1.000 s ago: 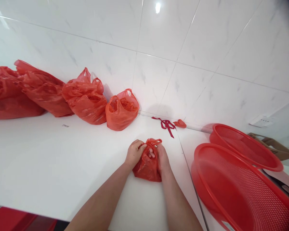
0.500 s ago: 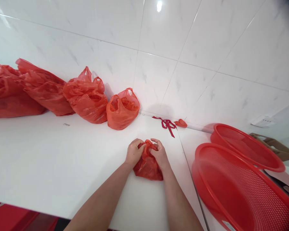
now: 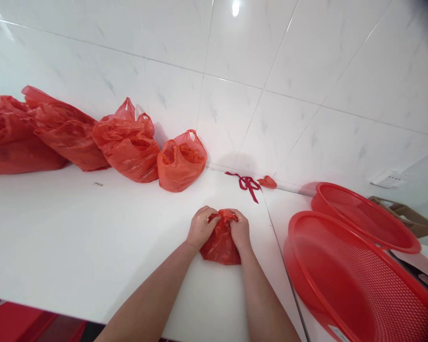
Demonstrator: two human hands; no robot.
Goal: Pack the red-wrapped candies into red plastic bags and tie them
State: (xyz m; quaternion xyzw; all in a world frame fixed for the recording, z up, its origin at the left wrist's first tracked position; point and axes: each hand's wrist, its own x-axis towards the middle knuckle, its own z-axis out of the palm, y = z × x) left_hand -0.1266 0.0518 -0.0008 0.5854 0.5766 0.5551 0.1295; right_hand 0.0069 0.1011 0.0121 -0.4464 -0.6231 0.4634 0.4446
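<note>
Your left hand (image 3: 200, 227) and right hand (image 3: 240, 229) both sit on the top of the small red bag (image 3: 220, 246), which rests on the white table (image 3: 92, 228) just in front of you, well apart from everything else. The fingers of each hand are curled tight, pinching the gathered plastic at the bag's mouth, and your knuckles nearly meet above it.

1 second ago the handle loops stood up loose between your hands, with your right fingers tucked into the opening. Now those loops are pulled down and bunched under your grip, and the bag looks squatter and more compact. By the look of it, the mouth is drawn closed, though whether a knot is formed is hidden by your fingers.

Along the tiled wall (image 3: 271, 71) lean 4 larger red bags; the nearest (image 3: 181, 164) gapes open. A dark red ribbon (image 3: 248, 183) and a small red scrap (image 3: 267, 181) lie near the wall. To your right, 2 red mesh baskets overlap, the near one (image 3: 342, 285) in front of the far one (image 3: 364, 223).
</note>
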